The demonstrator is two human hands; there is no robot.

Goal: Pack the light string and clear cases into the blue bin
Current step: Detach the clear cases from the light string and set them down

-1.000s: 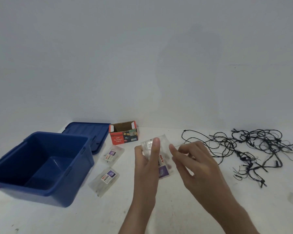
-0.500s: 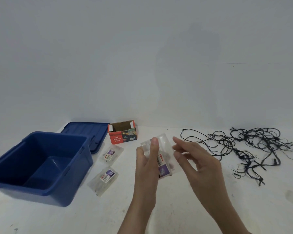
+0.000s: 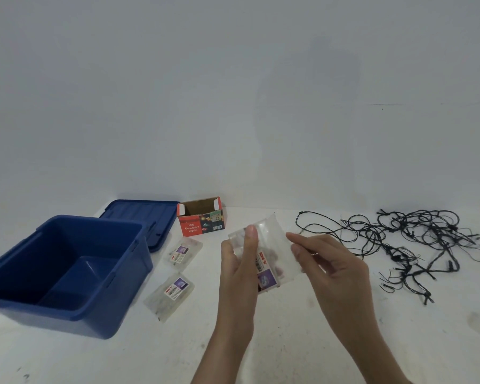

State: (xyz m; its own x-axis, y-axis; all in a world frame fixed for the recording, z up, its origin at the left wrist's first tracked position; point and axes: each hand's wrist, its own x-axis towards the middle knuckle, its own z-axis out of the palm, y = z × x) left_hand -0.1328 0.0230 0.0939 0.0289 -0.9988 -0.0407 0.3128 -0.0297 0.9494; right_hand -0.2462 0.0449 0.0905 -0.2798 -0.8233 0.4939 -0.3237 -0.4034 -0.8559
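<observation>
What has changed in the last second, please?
The right hand uncurled its fingers at the right edge of the held clear case; whether they touch it now is unclear. The left hand kept its grip. The blue bin, the light string and the two other cases did not move.

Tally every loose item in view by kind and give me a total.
Clear plastic cases with printed labels: 3
Tangled black light string: 1
Open blue plastic bin: 1
Blue plastic lid: 1
Open-topped red cardboard box: 1
Total: 7
</observation>
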